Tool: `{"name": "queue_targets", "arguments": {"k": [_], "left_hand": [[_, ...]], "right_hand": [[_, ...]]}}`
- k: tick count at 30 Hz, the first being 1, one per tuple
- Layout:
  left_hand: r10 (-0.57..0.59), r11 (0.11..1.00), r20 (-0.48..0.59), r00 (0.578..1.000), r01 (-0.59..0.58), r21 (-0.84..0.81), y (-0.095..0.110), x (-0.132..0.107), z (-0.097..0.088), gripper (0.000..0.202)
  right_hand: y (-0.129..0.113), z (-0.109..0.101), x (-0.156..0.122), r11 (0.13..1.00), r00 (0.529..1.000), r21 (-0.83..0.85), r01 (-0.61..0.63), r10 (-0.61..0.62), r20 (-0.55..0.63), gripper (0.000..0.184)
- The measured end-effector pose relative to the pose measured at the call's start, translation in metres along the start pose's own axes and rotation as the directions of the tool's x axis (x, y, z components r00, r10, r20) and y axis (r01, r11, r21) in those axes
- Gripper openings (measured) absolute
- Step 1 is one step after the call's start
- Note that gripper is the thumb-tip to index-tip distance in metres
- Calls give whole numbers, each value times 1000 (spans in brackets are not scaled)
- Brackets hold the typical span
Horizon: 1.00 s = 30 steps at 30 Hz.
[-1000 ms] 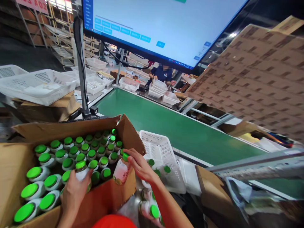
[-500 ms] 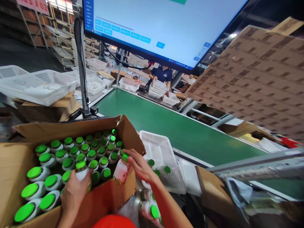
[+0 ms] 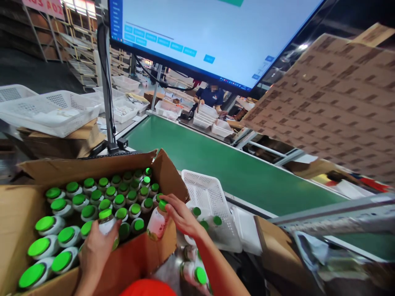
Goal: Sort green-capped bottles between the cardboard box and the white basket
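Green-capped jar [image 3: 156,225] held at its cap by your right hand [image 3: 182,217], at the near right corner of the carton [image 3: 166,172], second jar [image 3: 106,225] clasped in your left hand [image 3: 97,247], over the carton's near side

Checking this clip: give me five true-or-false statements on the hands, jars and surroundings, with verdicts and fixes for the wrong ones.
1. The left hand holds a green-capped jar. True.
2. The right hand holds nothing. False: it holds a pink-labelled jar near its cap.
3. A green belt runs beyond the open carton. True.
4. The jars standing in the carton have red caps. False: their caps are green.
5. A lit monitor shows at the top of the view. True.
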<state>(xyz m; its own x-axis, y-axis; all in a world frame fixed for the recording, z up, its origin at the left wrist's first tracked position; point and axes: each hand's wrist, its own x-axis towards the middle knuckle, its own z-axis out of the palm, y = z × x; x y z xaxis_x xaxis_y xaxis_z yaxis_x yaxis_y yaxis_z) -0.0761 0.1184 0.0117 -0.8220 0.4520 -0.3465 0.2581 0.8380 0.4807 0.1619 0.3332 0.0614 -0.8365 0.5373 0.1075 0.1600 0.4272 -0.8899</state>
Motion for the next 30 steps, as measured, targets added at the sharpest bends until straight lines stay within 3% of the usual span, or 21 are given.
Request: {"name": "queue_targets", "arguments": {"k": [11, 14, 19, 30], "left_hand": [[31, 999, 6, 1000, -31, 12, -8, 6, 6, 69], [109, 994, 30, 994, -109, 14, -15, 11, 13, 67], [230, 970, 11, 973, -230, 74, -22, 12, 22, 85], [237, 966, 3, 971, -236, 106, -25, 13, 26, 82]], "right_hand": [[0, 0, -1, 1000, 1000, -7, 2, -2, -2, 76], [3, 0, -1, 1000, 1000, -8, 9, -9, 1, 72], [12, 0, 1, 999, 1000, -17, 27, -27, 1, 65], [12, 0, 1, 999, 999, -26, 30, -30, -20, 67]]}}
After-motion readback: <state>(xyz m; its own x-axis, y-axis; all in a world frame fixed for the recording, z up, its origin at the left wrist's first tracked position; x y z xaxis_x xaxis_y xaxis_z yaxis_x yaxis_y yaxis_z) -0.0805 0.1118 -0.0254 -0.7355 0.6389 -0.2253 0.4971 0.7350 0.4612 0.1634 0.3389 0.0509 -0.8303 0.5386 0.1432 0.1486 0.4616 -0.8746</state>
